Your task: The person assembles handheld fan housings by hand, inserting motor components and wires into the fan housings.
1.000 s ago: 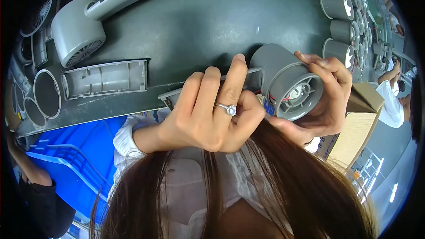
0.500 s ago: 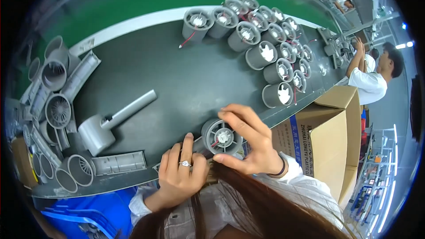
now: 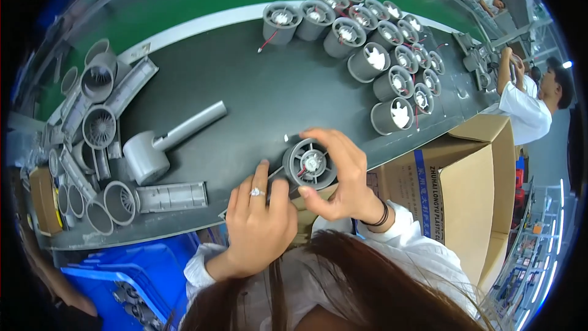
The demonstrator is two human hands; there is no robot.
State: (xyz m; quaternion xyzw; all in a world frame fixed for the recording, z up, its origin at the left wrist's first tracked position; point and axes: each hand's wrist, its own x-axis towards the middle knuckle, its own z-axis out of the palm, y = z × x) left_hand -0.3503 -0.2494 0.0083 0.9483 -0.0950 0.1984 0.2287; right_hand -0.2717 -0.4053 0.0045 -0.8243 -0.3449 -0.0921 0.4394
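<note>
The right hand point(image 3: 346, 179) clasps a grey fan housing point(image 3: 296, 160) — white hub point(image 3: 313, 161) inside; I cannot tell whether the left hand point(image 3: 260, 228) grips. A blue crate point(image 3: 164, 262) holds grey parts point(image 3: 136, 304).

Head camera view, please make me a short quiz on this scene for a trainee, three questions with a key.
1. True or false: the open cardboard box is to the right of the blue crate.

2. Multiple choice: which thing is between the fingers and thumb of the right hand?
A) a blue crate
B) a round gray housing
C) a pair of scissors

3. Fill in the blank: the ring with the clear stone is worn on the ____ hand.

Key: 1 true; 2 B; 3 left.
</note>
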